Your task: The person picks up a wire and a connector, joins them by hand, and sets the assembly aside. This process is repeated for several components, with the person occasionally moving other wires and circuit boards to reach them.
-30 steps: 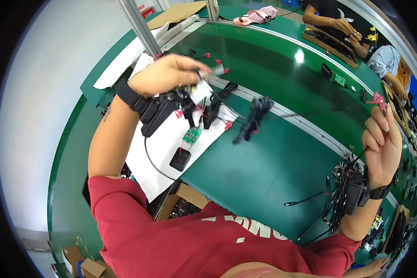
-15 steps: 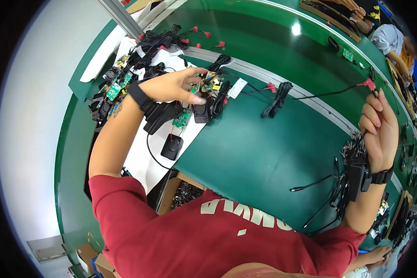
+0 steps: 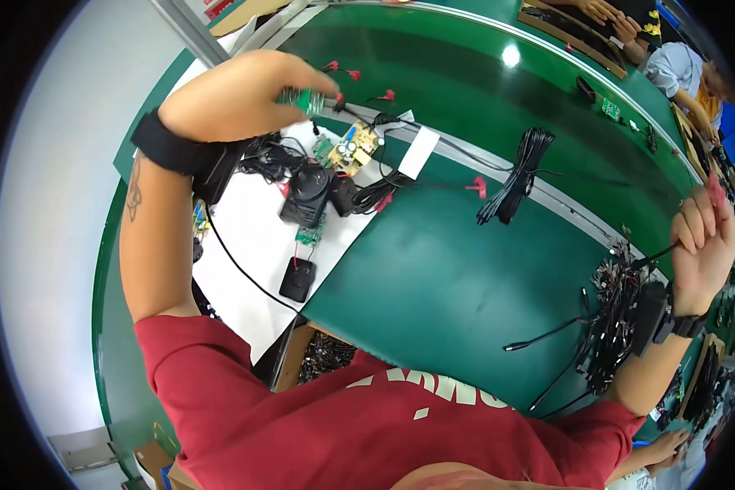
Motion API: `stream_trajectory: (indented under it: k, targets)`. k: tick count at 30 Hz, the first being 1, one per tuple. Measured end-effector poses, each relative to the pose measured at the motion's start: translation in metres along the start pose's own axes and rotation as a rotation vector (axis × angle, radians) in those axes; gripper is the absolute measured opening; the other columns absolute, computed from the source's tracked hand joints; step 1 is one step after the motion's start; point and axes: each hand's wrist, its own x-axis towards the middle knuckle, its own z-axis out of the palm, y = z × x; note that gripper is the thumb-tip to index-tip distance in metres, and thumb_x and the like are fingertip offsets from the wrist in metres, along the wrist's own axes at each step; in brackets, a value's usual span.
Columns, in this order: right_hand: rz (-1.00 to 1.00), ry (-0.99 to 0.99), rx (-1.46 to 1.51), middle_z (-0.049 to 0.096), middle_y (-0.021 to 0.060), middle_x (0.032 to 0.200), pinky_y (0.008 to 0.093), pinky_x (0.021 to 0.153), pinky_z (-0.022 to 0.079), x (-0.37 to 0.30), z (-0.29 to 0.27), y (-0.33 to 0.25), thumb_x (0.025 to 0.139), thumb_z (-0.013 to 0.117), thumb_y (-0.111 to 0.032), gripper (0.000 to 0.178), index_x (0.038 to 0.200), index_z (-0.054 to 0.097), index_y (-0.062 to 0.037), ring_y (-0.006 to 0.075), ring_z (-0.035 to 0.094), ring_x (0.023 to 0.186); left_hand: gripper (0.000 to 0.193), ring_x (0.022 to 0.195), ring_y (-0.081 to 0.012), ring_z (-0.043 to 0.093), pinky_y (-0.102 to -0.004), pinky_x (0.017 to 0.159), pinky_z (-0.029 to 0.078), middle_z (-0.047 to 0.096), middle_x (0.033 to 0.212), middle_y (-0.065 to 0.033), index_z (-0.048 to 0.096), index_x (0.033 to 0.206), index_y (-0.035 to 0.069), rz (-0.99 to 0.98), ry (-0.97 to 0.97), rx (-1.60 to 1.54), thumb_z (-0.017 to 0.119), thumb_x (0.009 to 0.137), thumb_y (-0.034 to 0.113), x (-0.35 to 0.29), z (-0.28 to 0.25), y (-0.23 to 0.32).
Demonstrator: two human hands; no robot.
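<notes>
My left hand [image 3: 245, 94] is over the far left of the bench, thumb and fingers curled around a green circuit board [image 3: 304, 100], partly hidden by the hand. At the far right, my right hand [image 3: 701, 245] is closed on a black cable [image 3: 661, 253] near its red plug [image 3: 716, 189]. A bundled black cable [image 3: 518, 175] lies between the hands across the metal rail. Nearer my left hand, a cream circuit board [image 3: 356, 149], a black adapter housing [image 3: 309, 194] and a black cover [image 3: 298, 279] lie on white paper [image 3: 241, 294].
Loose cables with metal tips [image 3: 616, 318] heap beside my right wrist. A cardboard box [image 3: 294, 359] of small metal parts stands at the bench's near edge. Beyond the rail runs a green belt [image 3: 441, 73] with red plugs. A co-worker [image 3: 682, 73] sits at the far right.
My left hand has moved away from the cream board, farther left. My right hand has gone farther right, and the bundled cable has shifted rightward.
</notes>
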Motion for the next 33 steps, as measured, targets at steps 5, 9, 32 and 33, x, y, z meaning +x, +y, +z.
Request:
stream_trajectory:
  k: [5,9,32,33]
  targets:
    - [0.095,0.177,-0.354,0.025,-0.0047,0.055,0.0192,0.034,0.013,0.014,-0.012,-0.014,0.088,0.038,-0.018,0.017,0.09,0.047,-0.0042,0.0038,0.018,0.039,0.033,0.074,-0.0241,0.057,-0.0321,0.068,0.044,0.062,0.08,-0.0141,0.06,0.097,0.003,0.07,-0.845,-0.308,0.057,0.069,0.021,0.038,0.039,0.007]
    - [0.34,0.264,-1.06,0.025,-0.0098,0.052,0.0167,0.037,0.011,0.022,-0.012,0.008,0.086,0.045,-0.027,0.021,0.07,0.04,-0.0136,-0.0008,0.019,0.041,0.034,0.085,-0.0293,0.056,-0.0337,0.073,0.043,0.059,0.09,-0.0174,0.057,0.102,0.002,0.057,-0.748,-0.327,0.057,0.073,0.018,0.02,0.068,0.02]
    - [-0.338,0.802,-0.928,0.029,-0.0059,0.058,0.0163,0.038,0.015,-0.05,0.002,-0.049,0.087,0.042,-0.016,0.031,0.11,0.044,0.004,0.0012,0.022,0.043,0.018,0.075,-0.0148,0.056,-0.0252,0.067,0.045,0.055,0.076,-0.0071,0.054,0.081,-0.002,-0.04,-0.293,-0.688,0.058,0.067,0.008,-0.032,0.101,-0.001]
    - [-0.189,0.668,-0.931,0.029,-0.0067,0.058,0.0159,0.038,0.015,-0.043,0.0,-0.056,0.087,0.042,-0.018,0.03,0.108,0.046,0.0027,0.0007,0.022,0.044,0.018,0.072,-0.0124,0.055,-0.024,0.065,0.045,0.056,0.074,-0.0066,0.054,0.08,-0.002,-0.107,-0.277,-0.647,0.059,0.066,0.006,-0.029,0.087,-0.008]
